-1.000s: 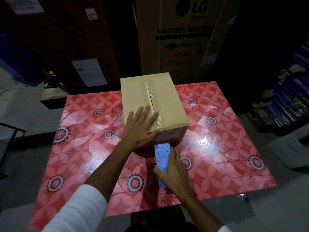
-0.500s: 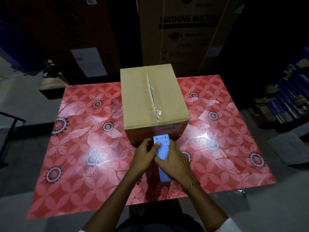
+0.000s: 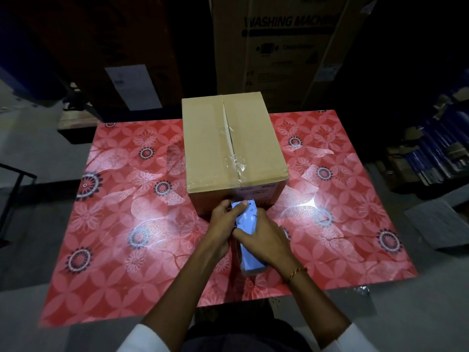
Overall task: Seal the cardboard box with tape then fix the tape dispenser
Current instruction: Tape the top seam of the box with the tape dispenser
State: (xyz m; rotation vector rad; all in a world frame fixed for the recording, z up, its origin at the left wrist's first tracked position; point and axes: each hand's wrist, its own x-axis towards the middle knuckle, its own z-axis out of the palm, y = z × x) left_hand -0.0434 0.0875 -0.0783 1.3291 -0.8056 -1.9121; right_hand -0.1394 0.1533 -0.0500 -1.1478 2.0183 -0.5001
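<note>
A closed cardboard box point(image 3: 210, 143) stands at the far middle of the red flowered table point(image 3: 121, 224). Clear tape point(image 3: 234, 158) runs along its top seam and is crinkled near the front edge. Just in front of the box a blue tape dispenser point(image 3: 247, 224) is held over the table, its toothed end close to the box's front face. My right hand point(image 3: 264, 240) grips its body. My left hand point(image 3: 223, 219) holds its front part, thumb pressed near the toothed end.
Big cartons stand behind the table, one marked washing machine point(image 3: 284, 47). Stacked goods point(image 3: 431, 148) sit on the floor at the right. A dark metal frame point(image 3: 15, 189) stands at the left. A grey flat piece point(image 3: 436, 224) lies on the floor right of the table.
My left hand left the box top and came down onto the dispenser's front end. My right hand kept hold of the dispenser in front of the box.
</note>
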